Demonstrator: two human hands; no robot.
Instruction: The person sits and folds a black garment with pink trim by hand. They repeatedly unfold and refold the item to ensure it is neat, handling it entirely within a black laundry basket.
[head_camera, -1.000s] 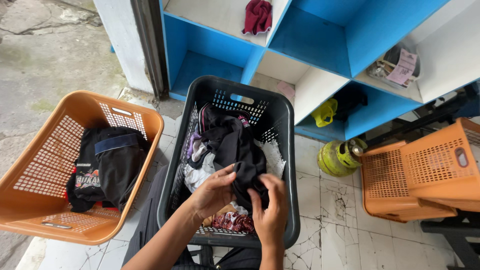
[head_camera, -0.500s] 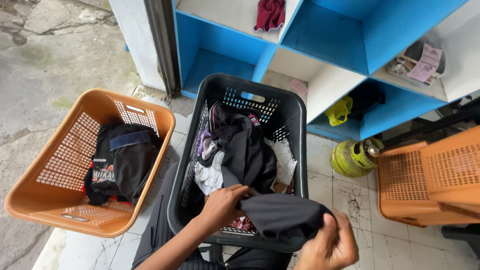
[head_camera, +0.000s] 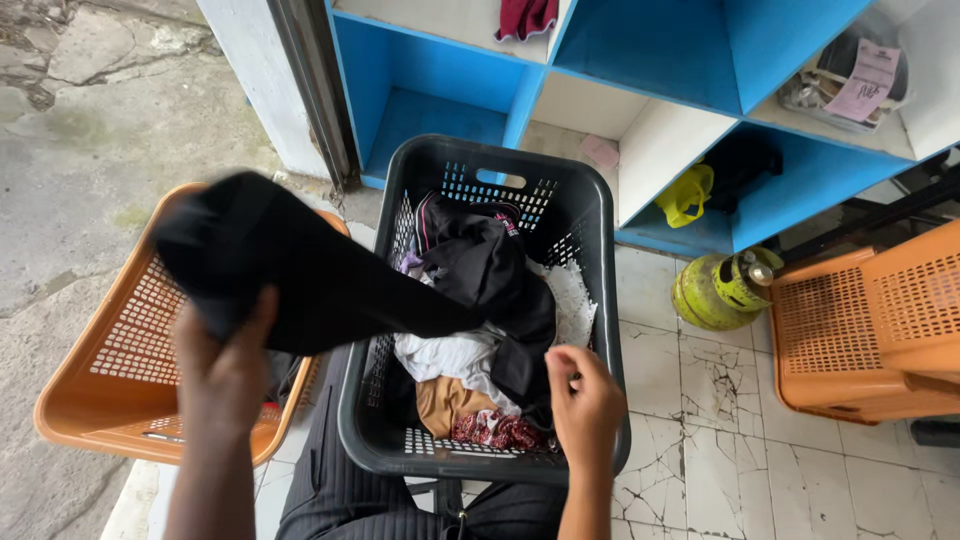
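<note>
Two hands work over a pair of laundry baskets — the left hand (head_camera: 225, 365) is closed around a black garment (head_camera: 300, 270), lifted and blurred, held above the orange basket (head_camera: 110, 400) on the person's left. The cloth stretches from that grip rightward, its far end trailing over the near-left rim of the dark grey basket (head_camera: 590, 230) and reaching the heap inside. The right hand (head_camera: 585, 400) hangs at the near-right corner of the grey basket with fingers loosely curled and the thumb apart; it holds nothing, its fingertips just beside the dark clothes at the edge of the pile.

Inside the grey basket lie a black garment with a pink-trimmed edge (head_camera: 485, 260) on top, a white piece (head_camera: 450, 355) beneath it, a tan piece (head_camera: 445, 400) and a red patterned cloth (head_camera: 495, 430) nearest the person. The basket sits against the person's knees, which are clad in dark striped trousers (head_camera: 340, 490).

Beyond stands a blue and white cubby shelf (head_camera: 640, 60) — a maroon cloth (head_camera: 525, 15) lies in an upper compartment and a yellow bag (head_camera: 690, 195) in a lower one. A green gas cylinder (head_camera: 720, 290) lies on the cracked tile floor (head_camera: 700, 440), near another orange basket (head_camera: 870, 330) at the right.
</note>
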